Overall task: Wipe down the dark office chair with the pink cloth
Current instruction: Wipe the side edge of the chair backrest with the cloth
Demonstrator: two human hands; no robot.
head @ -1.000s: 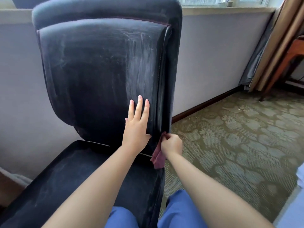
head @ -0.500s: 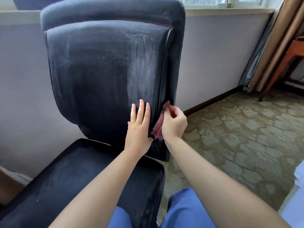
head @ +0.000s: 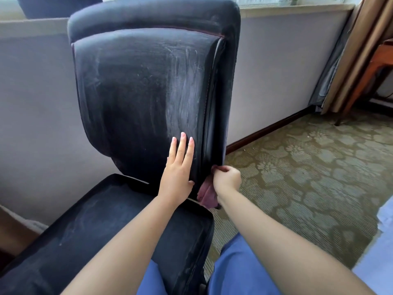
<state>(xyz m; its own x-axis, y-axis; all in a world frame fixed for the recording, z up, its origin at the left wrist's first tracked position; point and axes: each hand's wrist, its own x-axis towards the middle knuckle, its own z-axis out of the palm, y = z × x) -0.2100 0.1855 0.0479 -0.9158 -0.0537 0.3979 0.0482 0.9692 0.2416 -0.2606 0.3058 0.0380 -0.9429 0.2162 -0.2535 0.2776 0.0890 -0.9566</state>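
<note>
Cloth (head: 207,193) hangs beneath right hand (head: 227,180) gripping it at chair (head: 148,99) edge; left hand (head: 177,170) flat on backrest.

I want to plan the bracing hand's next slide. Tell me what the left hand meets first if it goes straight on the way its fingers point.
The left hand lies flat on the chair's backrest, fingers pointing up. Sliding on, it likely meets only more streaked panel, then the padded top roll.

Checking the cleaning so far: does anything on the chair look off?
Yes: pale streaky smears cover the backrest, densest right of centre, and the seat shows a dusty film. No tears or spills visible.
</note>
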